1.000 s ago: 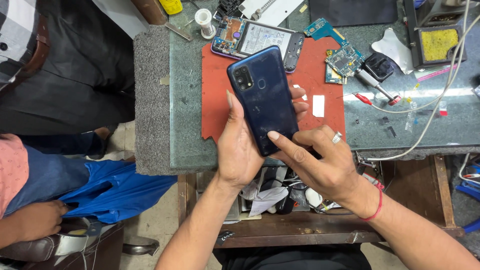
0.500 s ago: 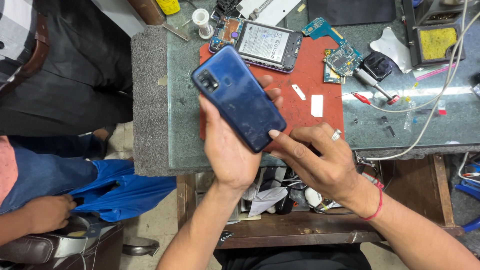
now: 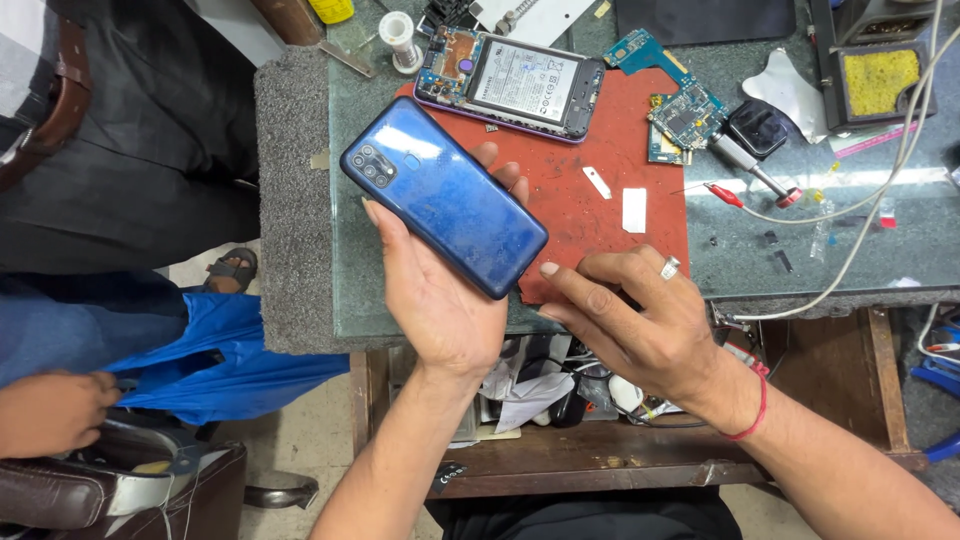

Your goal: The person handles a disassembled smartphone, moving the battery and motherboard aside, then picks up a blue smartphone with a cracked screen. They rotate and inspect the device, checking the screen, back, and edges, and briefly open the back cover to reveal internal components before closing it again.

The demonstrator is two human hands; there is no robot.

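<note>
My left hand [image 3: 440,290] holds a blue phone back cover [image 3: 445,195] flat on its fingers, camera cutout toward the upper left, above the left part of a red work mat [image 3: 600,215]. My right hand [image 3: 635,325] hovers just right of it with fingers spread and a ring on one finger, holding nothing. An opened phone body [image 3: 510,80] with its battery showing lies at the mat's far edge.
A circuit board [image 3: 680,115], a small white strip [image 3: 634,210], a screwdriver [image 3: 745,160], a solder spool [image 3: 398,28], red probe tips [image 3: 722,193] and cables lie on the glass bench top [image 3: 800,250]. A yellow sponge tray [image 3: 876,80] stands far right. Another person sits at left, hand [image 3: 45,412] by a blue bag.
My left hand has tilted and carried the blue cover leftward, now lying more level. My right hand has let go of it and dropped away to the right.
</note>
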